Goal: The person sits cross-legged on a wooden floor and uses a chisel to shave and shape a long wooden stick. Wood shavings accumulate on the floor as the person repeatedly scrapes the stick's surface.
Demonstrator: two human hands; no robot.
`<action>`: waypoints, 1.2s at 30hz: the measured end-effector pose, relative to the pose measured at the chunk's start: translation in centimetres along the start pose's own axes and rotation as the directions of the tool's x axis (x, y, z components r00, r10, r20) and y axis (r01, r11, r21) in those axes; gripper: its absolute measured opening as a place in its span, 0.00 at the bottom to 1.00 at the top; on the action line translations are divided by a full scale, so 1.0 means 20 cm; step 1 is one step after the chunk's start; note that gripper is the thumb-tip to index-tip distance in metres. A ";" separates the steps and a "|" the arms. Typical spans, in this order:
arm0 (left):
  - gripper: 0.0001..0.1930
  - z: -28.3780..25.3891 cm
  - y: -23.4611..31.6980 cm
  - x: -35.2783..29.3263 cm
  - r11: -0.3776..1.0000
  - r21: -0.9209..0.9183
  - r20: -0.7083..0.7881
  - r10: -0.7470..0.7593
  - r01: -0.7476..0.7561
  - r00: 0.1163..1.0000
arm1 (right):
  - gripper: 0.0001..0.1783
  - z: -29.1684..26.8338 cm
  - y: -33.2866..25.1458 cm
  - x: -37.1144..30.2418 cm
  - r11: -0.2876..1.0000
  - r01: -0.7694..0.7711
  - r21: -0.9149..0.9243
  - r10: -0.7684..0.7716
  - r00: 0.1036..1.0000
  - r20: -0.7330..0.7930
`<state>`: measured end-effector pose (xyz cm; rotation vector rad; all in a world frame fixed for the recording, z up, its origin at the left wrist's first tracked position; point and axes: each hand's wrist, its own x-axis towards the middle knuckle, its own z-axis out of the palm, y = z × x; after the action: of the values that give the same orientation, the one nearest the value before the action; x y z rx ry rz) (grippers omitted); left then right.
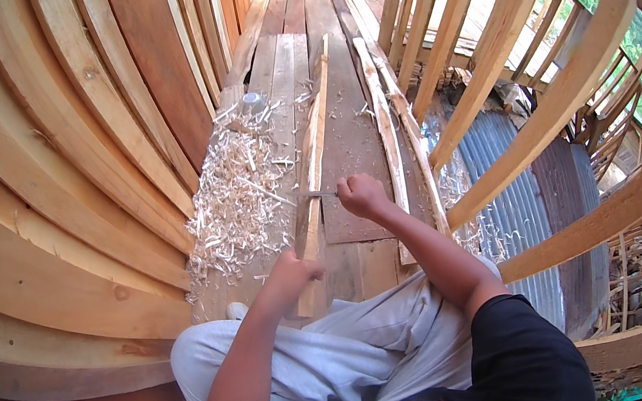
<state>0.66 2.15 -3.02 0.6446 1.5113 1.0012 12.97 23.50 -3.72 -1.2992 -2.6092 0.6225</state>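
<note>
Head view: so the long, pale wooden strip (317, 141) lies on the brown plank floor (349, 140), long axis running away from the person, far end angled a bit right. Left hand (291, 281) is nearer its close end, grip looks wrapped round it. Right hand (363, 195) is just right of the strip, fisted on a thin, dark tool (323, 193) reaching left to the wood. Small, greyish, cup-like container (251, 103) by the curly, cream shavings (240, 202); can't tell what's inside.

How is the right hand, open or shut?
Shut: the right hand is curled into a fist, with a thin tool sticking out toward the stick.
</note>
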 end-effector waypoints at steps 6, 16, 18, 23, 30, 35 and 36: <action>0.20 0.02 0.01 0.01 0.997 -0.021 -0.040 -0.071 0.070 0.997 | 0.32 -0.03 -0.01 -0.09 0.984 -0.132 0.118 0.128 0.991 0.037; 0.09 0.02 0.03 -0.05 0.996 -0.078 0.000 -0.042 0.042 0.999 | 0.35 -0.04 0.11 -0.16 0.793 -0.221 0.567 0.051 0.953 0.300; 0.09 0.03 0.04 -0.04 0.989 -0.124 0.028 -0.079 0.082 0.996 | 0.31 -0.03 0.15 -0.18 0.755 -0.121 0.644 -0.066 0.964 0.259; 0.14 -0.04 -0.05 0.05 0.953 -0.276 0.122 -0.094 0.125 0.988 | 0.26 -0.03 0.09 -0.20 0.811 0.140 0.568 -0.295 0.936 0.190; 0.23 0.00 0.04 -0.01 0.887 -0.419 0.246 -0.097 0.196 0.964 | 0.29 0.06 -0.01 -0.23 0.840 0.203 0.504 -0.301 0.946 0.122; 0.14 -0.01 0.07 -0.02 0.830 -0.501 0.323 -0.080 0.243 0.943 | 0.34 0.07 -0.18 -0.35 0.944 0.188 0.270 -0.185 0.982 -0.035; 0.12 -0.02 0.08 -0.01 0.810 -0.521 0.370 -0.069 0.269 0.926 | 0.32 0.09 -0.18 -0.33 0.929 0.214 0.301 -0.195 0.976 -0.093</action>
<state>0.18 2.65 -1.63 0.2238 0.8812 1.0682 13.89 15.77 -3.64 -0.9235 -2.4285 0.8943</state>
